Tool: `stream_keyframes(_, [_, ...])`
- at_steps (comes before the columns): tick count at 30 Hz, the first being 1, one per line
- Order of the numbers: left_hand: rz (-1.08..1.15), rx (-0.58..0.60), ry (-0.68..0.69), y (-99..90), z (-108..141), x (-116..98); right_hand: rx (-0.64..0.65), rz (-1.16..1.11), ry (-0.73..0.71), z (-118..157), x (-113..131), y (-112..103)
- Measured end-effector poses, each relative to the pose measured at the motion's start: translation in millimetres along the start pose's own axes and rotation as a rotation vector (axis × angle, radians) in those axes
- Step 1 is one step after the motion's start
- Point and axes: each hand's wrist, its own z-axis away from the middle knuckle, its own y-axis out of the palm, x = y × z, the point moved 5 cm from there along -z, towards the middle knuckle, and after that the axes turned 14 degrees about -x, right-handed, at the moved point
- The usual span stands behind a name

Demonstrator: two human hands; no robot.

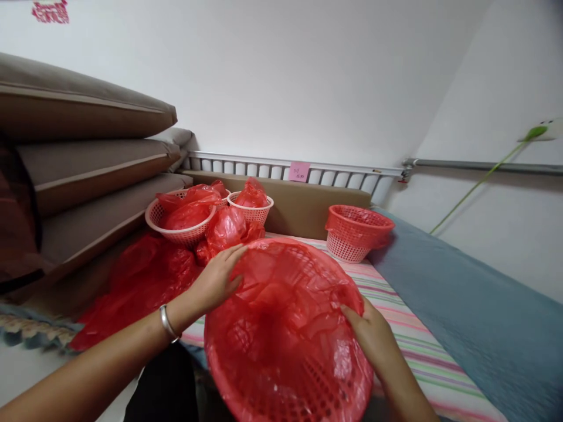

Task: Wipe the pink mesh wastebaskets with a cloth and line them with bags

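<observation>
A round plastic basket (303, 387) lined with a thin red plastic bag (281, 305) faces me, tilted, in front of the striped sheet. The bag is folded over its rim and lies loosely inside, with the holes showing through. My right hand (367, 328) grips the right rim, thumb inside on the film and fingers hidden behind. At the upper left rim, my left hand (222, 275) has its fingers stretched out and slightly apart; whether it touches the film is unclear. Just beyond it lies a crumpled red bag (226, 228).
Behind stand a pink basket (153, 220) and a white basket (264, 214), both holding red bags. A lined basket (347, 249) is at right on the striped sheet (422, 328). Red film (136, 281) spreads at left, beside stacked cushions (88, 170). A radiator (246, 167) runs along the wall.
</observation>
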Motion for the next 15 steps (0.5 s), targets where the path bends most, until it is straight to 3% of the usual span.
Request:
stream_keyframes(3, [0.223,0.028,-0.268,10.9,14.8,32.1,0.041,0.007,0.003,-0.5,-3.1,-2.8])
stream_keyframes(5, [0.353,-0.017,-0.349,16.1,22.2,36.3,-0.011,0.068,-0.039,3.8,5.4,-15.2])
stream_keyframes(9, [0.496,-0.054,-0.373,17.3,31.0,16.3,-0.47,0.146,-0.305,33.8,58.9,-61.5])
stream_keyframes(10, [0.522,-0.048,-0.364,17.3,33.1,9.3,-0.5,0.121,-0.388,44.8,74.8,-64.0])
stream_keyframes(12, [0.559,-0.04,-0.35,17.9,38.2,-2.4,-0.316,0.101,-0.509,63.1,100.1,-45.0])
stream_keyframes(15, [0.57,-0.048,-0.359,19.9,47.5,-12.1,0.17,0.216,-0.512,82.0,109.5,21.2])
